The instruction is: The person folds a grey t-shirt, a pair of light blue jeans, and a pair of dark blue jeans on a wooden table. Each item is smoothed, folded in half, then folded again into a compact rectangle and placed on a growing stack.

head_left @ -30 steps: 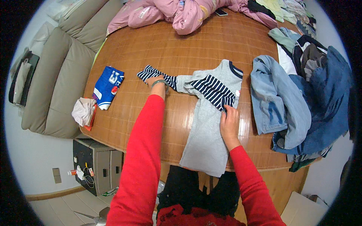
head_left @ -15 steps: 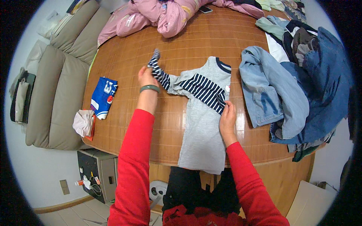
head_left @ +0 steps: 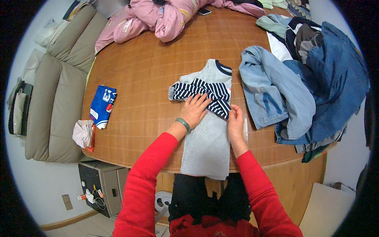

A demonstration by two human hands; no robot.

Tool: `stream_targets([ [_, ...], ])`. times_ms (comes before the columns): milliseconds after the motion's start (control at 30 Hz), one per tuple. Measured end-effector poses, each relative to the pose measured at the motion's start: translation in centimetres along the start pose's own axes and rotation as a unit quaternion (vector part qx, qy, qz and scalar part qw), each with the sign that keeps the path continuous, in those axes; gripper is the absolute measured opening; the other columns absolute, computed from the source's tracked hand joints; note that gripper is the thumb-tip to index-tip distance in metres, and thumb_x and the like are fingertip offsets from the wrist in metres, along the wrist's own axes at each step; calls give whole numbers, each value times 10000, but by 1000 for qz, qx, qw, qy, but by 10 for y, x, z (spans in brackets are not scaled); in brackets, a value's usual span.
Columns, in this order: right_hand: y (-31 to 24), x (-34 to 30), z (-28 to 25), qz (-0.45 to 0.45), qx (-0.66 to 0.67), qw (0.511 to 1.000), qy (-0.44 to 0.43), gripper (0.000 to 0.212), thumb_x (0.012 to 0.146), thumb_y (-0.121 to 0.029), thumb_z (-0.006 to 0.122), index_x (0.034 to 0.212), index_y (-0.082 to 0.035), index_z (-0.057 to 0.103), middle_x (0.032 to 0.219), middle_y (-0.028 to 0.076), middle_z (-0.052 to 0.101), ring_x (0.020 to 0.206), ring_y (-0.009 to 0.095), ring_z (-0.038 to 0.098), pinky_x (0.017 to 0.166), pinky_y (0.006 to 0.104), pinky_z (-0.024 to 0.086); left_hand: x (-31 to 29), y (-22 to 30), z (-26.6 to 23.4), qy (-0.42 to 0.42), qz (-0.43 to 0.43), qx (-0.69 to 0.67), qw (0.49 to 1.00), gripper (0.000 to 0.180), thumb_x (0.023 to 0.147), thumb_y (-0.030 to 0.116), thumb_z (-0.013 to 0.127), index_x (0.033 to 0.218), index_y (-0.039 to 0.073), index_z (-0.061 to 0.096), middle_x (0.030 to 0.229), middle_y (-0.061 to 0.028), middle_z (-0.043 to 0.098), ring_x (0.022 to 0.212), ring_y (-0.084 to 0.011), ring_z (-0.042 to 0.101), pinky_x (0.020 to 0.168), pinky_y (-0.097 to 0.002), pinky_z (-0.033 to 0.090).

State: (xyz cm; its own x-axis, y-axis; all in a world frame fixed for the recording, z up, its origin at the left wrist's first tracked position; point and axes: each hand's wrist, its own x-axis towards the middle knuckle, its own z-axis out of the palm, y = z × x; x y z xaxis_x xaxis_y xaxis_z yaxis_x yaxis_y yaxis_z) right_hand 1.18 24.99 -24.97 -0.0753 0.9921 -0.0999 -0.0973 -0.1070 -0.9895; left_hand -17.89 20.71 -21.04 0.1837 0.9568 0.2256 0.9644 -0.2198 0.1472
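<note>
A grey long-sleeved shirt (head_left: 205, 146) lies on the brown mat, folded lengthwise, its dark neckline at the far end. Both navy-and-white striped sleeves (head_left: 213, 91) cross over its body. My left hand (head_left: 195, 109), a green bangle on its wrist, rests flat on the sleeves with fingers spread. At the shirt's right edge, my right hand (head_left: 236, 122) pinches the end of a striped sleeve between thumb and fingers.
A folded blue garment (head_left: 103, 106) and a pale bundled cloth (head_left: 83, 133) lie at the left edge. To the right sits a light denim jacket (head_left: 268, 87) against a heap of clothes (head_left: 335, 79). A pink quilt (head_left: 169, 23) and a phone (head_left: 204, 11) are at the far side.
My left hand has brought the outstretched striped sleeve inward, folding it across the shirt, and now lies flat on it. My right hand stays at the sleeve end by the right edge.
</note>
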Motion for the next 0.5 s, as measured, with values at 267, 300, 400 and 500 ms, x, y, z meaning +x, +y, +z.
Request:
stream_targets([
  [267, -24, -24, -23, -156, -305, 924, -169, 223, 858, -98, 555, 1072, -35, 573, 908, 179, 586, 791, 300, 595, 700, 391, 484, -60, -6, -29, 17, 35, -21, 999, 458, 772, 50, 572, 1226, 96, 522, 1328, -121, 474, 1259, -304, 418, 1013, -467, 328],
  [300, -32, -25, -26, -141, -329, 915, -186, 236, 854, -110, 566, 1079, -38, 571, 941, 188, 585, 809, 318, 597, 711, 400, 485, -64, -11, -34, 39, -3, -12, 999, 460, 770, 44, 570, 1224, 95, 523, 1325, -124, 475, 1258, -308, 417, 1011, -468, 329],
  [400, -54, -24, -21, -160, -401, 886, -167, 385, 810, -197, 651, 1154, -62, 544, 1172, 204, 515, 1038, 363, 533, 870, 425, 434, -64, -29, -47, 86, -132, 33, 987, 467, 755, 37, 587, 1215, 74, 517, 1329, -137, 463, 1243, -339, 412, 1003, -470, 331],
  [500, -66, -7, 3, -326, -447, 821, -142, 567, 750, -302, 717, 1226, -74, 512, 1308, 211, 433, 1230, 392, 390, 1011, 475, 325, -55, -21, -39, 104, -107, -14, 989, 489, 743, 80, 629, 1212, 50, 497, 1327, -154, 458, 1236, -342, 417, 1011, -457, 329],
])
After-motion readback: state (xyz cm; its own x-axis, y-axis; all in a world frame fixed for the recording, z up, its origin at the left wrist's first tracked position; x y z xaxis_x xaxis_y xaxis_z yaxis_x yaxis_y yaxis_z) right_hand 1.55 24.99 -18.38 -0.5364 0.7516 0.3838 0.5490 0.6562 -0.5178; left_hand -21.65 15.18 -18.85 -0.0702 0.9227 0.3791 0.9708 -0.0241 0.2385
